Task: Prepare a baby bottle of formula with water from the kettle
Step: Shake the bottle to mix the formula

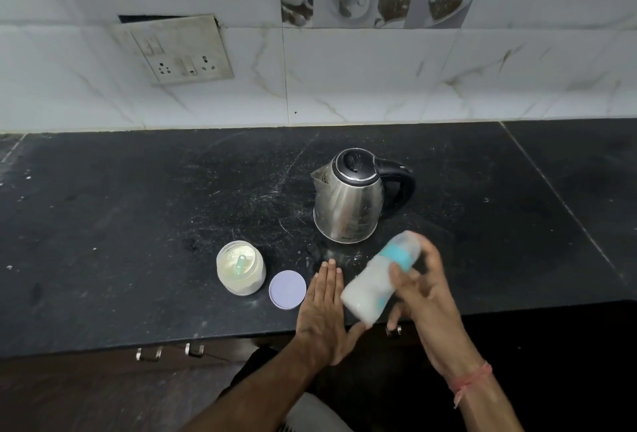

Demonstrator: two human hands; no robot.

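Note:
A baby bottle (370, 285) with a teal collar and milky white contents is tilted and motion-blurred above the counter's front edge. My right hand (425, 297) holds it, fingers curled round its upper part. My left hand (322, 307) is flat with straight fingers just left of the bottle's base, thumb near the bottom of it. A steel kettle (348, 199) with a black lid and handle stands behind the bottle. To the left sits an open jar of formula powder (241, 271) with a scoop inside, and its lavender lid (287, 289) lies beside it.
The black stone counter (138, 225) runs to a white tiled wall with a socket plate (179, 49). Drawer handles (170, 351) show below the counter's front edge.

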